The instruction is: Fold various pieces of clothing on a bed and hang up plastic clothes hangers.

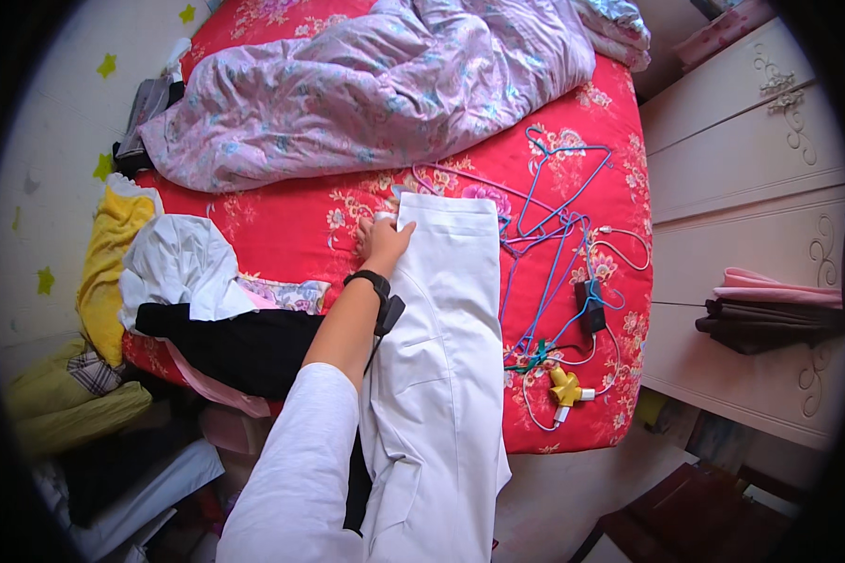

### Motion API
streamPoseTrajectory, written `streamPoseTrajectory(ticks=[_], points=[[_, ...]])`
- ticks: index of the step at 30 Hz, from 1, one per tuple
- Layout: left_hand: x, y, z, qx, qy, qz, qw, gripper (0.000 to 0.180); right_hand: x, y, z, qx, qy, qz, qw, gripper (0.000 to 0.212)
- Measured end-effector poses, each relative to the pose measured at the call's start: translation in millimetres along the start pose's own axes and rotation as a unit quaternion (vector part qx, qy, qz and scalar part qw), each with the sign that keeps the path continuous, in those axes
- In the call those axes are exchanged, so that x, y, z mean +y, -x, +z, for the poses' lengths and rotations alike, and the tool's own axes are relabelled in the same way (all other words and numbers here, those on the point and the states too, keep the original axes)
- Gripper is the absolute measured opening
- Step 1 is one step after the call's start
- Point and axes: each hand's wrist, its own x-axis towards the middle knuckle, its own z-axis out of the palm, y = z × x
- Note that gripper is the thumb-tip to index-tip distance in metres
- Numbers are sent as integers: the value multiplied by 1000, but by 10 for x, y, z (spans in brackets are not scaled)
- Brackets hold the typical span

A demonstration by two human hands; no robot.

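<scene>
White trousers (446, 310) lie lengthwise over the red bed and hang toward me past its front edge, with a stitched straight end farthest away. At their upper left edge is my left hand (382, 242), thumb on the cloth's side and fingers curled, closed on the fabric; part of the grip is hidden. A black band with a small box (388, 310) sits on my left wrist. My right hand is out of view. Just right of the trousers lie several blue, purple and pink hangers (546, 225), tangled together.
A crumpled floral quilt (376, 94) covers the bed's far side. Left are a white garment (180, 263), black cloth (230, 347) and yellow cloth (117, 253). A yellow plug adapter (565, 387) and black power brick (590, 308) with cables lie right, before a pale wardrobe (742, 206).
</scene>
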Motion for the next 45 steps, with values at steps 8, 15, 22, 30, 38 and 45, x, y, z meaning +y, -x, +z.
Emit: streamPoseTrajectory(ticks=[8,15,22,30,38,45], points=[[55,6,-517,-86,178,15,980,29,574,-251,-395,48,-60,35,996,20],[-688,-28,-519,-47,73,163,983,21,728,-49,-619,81,-64,84,991,28],[-417,73,-795,-56,241,-96,964,17,992,222,-973,175,56,97,978,33],[-761,-472,-2773,39,510,-88,855,22,-822,892,-1632,352,523,-117,768,23],[-1569,-940,-3696,60,598,-106,792,33,-1639,-44,-2109,397,424,-261,771,12],[-1913,-1137,-4233,82,569,-76,815,25,-2186,-367,-2051,357,238,-324,843,14]])
